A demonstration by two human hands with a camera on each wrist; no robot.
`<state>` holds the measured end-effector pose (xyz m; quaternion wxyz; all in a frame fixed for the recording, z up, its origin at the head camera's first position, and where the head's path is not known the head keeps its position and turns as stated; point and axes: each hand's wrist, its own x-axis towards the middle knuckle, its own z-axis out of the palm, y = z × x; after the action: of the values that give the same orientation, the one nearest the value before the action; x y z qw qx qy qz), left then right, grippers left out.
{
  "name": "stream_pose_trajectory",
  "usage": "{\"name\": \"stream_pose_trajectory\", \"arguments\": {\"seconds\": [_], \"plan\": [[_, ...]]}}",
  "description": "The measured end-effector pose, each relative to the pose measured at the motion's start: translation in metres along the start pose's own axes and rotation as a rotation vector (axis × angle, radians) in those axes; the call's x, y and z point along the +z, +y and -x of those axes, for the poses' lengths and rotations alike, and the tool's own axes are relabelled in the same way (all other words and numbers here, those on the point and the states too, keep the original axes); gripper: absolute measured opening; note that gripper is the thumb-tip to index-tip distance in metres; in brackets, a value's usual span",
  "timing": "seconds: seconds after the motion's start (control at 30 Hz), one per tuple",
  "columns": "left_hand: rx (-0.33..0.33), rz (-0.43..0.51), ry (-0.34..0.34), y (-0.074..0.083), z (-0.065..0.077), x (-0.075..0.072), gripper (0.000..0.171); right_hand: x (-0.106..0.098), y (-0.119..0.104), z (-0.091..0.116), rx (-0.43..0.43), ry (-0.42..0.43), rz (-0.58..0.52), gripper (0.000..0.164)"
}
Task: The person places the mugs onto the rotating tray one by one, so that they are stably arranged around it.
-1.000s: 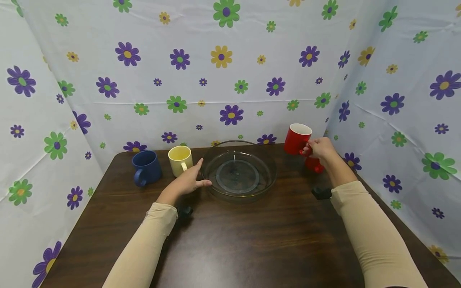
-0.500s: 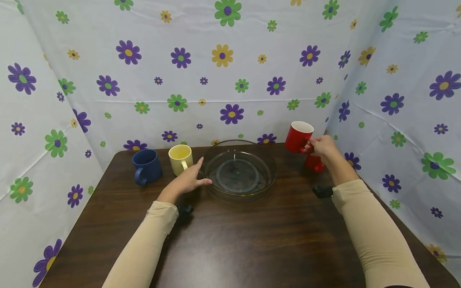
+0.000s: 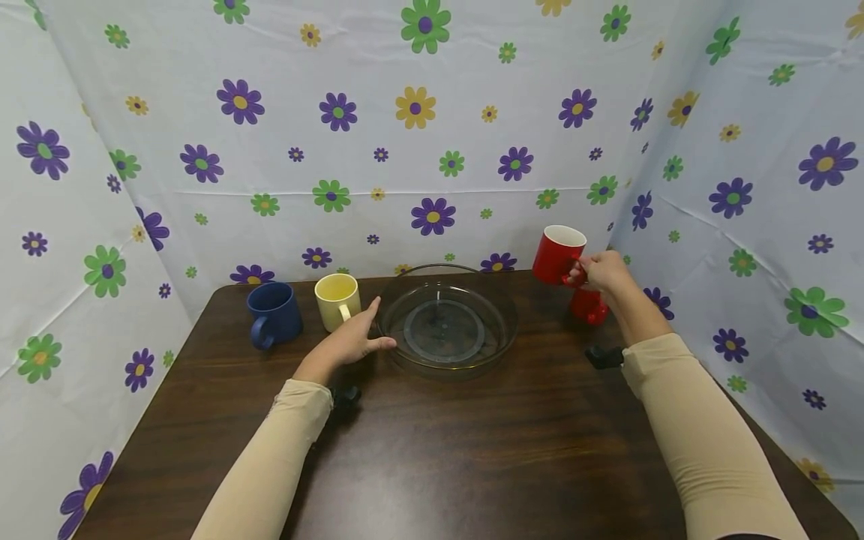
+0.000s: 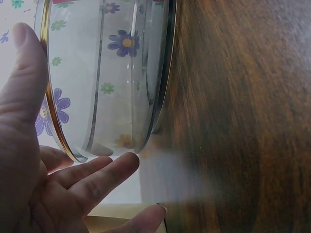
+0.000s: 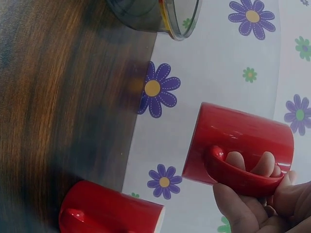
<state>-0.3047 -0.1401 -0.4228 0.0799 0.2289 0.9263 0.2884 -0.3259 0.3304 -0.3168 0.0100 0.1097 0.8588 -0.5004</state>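
My right hand [image 3: 597, 274] grips the handle of a red mug [image 3: 556, 255] with a white inside. The mug is upright and off the table; in the right wrist view, fingers pass through its handle [image 5: 243, 177]. A second red mug [image 3: 589, 307] stands below and behind that hand, partly hidden by it. My left hand [image 3: 347, 341] is at the left side of a clear glass dish [image 3: 445, 330]. In the left wrist view the thumb lies by the dish's rim [image 4: 51, 97], and loosely extended fingertips are at its side wall.
A yellow mug [image 3: 334, 300] stands just left of the dish, close behind my left hand. Farther left is a blue mug [image 3: 275, 311]. All stand near the back of the dark wooden table [image 3: 459, 450], below flower-patterned cloth walls [image 3: 378, 67].
The red mug in my right hand has risen slightly. My left hand and the glass dish have stayed in place.
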Motion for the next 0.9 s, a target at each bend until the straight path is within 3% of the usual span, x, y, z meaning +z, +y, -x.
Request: {"name": "stream_pose_trajectory", "arguments": {"seconds": [0.9], "plan": [[-0.017,0.011,-0.003,0.0052,0.0035,0.003,0.098,0.0034,-0.0087,0.0039,-0.022,-0.024,-0.006,0.036]]}}
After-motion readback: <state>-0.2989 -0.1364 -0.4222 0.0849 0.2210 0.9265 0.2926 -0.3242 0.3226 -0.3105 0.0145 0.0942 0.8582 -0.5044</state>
